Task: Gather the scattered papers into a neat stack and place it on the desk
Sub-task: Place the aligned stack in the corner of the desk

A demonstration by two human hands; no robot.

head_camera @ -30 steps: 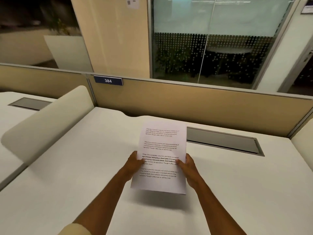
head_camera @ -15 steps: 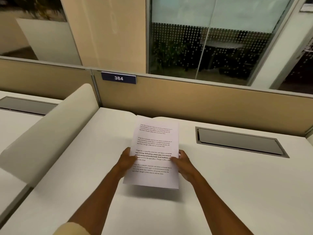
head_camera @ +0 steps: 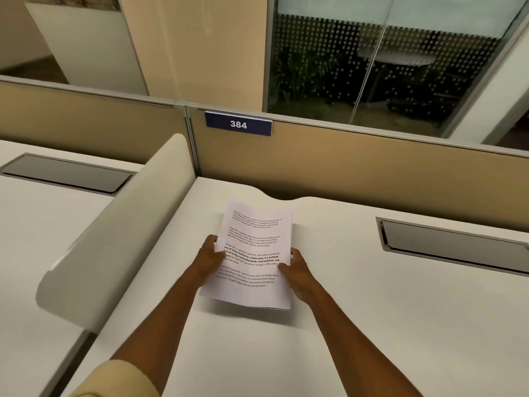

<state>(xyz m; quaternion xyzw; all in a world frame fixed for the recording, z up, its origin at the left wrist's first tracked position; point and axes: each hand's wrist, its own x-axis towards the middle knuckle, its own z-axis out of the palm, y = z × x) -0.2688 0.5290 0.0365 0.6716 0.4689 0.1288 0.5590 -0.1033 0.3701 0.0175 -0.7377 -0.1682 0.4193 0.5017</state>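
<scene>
Lower now — one stack (head_camera: 252, 253), two hands

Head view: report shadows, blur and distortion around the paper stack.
Head view: the paper stack casts a soft shadow on the desk under its near edge; its print is slightly soft; the forearms look motion-blurred; wide-angle distortion bows the partition.

An open-plan office: a white desk (head_camera: 372, 325) is sitting against a tan partition panel (head_camera: 372, 173) bearing a blue number plate (head_camera: 238, 124) reading 384. Grey cable hatches (head_camera: 455, 245) are lying flush in the desktops, a curved divider (head_camera: 120, 239) is separating neighbouring workstations, and dotted glass walls (head_camera: 372, 58) are standing behind.
</scene>
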